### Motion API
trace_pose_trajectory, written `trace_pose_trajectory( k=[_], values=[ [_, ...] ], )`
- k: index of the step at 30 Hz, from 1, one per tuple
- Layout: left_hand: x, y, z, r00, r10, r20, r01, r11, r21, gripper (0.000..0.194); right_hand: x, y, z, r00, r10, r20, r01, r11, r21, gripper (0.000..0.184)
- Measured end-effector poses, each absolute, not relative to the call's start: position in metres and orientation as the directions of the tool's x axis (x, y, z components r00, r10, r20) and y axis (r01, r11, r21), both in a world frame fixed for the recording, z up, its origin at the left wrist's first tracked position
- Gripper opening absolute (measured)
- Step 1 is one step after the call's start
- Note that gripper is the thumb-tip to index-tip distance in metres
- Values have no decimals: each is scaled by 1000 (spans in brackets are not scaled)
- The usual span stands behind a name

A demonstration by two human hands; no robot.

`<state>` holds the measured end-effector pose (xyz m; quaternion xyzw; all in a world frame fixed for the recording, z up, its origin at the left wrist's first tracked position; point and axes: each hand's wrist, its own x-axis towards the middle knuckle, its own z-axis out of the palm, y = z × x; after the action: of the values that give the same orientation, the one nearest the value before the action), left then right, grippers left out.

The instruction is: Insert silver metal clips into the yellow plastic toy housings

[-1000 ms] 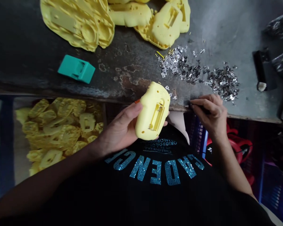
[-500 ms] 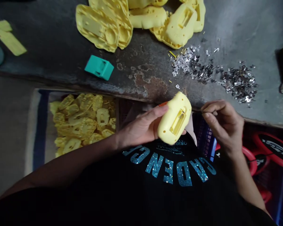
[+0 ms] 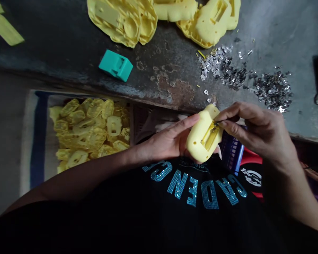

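Note:
My left hand (image 3: pixel 172 141) is closed around a pale yellow plastic housing (image 3: pixel 197 146), thumb along its upper left edge. The housing is tilted and its slot-like recess faces up, with a small metal piece seen at the recess's upper end. My right hand (image 3: pixel 254 128) pinches a thin dark object (image 3: pixel 216 123) between thumb and forefinger, its tip at the upper end of the recess. Most of that object is hidden by the fingers, so its kind is unclear. Just beyond the housing, a few small metal contact plates (image 3: pixel 206 92) lie on the bench's front edge.
On the dark bench (image 3: pixel 76 46) lie a heap of small metal plates (image 3: pixel 272 88), a teal block (image 3: pixel 116 66) and several yellow housing shells (image 3: pixel 110 16). Below its edge, at left, a container holds yellow plastic parts (image 3: pixel 87 123). A blue basket (image 3: pixel 232 148) and red-rimmed items (image 3: pixel 250 160) are at right.
My right hand has moved left, bringing the thin dark object from beside the housing to its recess. The housing sits slightly farther right. The whole view has shifted a little.

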<state>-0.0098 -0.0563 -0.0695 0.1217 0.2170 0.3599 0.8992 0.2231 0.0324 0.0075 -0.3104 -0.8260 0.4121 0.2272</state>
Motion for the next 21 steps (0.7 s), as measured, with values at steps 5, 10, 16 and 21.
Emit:
trace_pose_trajectory(
  k=[5, 10, 16, 21],
  values=[
    [-8, -57, -71, 634, 717, -290, -601, 693, 399, 78, 219, 34, 11, -713, 681, 164, 339, 541, -770, 11],
    [-7, -59, -71, 627, 722, -291, -603, 687, 405, 78, 219, 34, 12, -718, 666, 201, 381, 618, -688, 19],
    [-5, -58, -68, 586, 745, -317, -626, 665, 406, 74, 217, 34, 18, -730, 652, 206, 422, 667, -614, 21],
    [-7, -56, -71, 636, 715, -290, -609, 696, 380, 77, 219, 30, 13, -660, 712, 240, 406, 607, -684, 18]
  ],
)
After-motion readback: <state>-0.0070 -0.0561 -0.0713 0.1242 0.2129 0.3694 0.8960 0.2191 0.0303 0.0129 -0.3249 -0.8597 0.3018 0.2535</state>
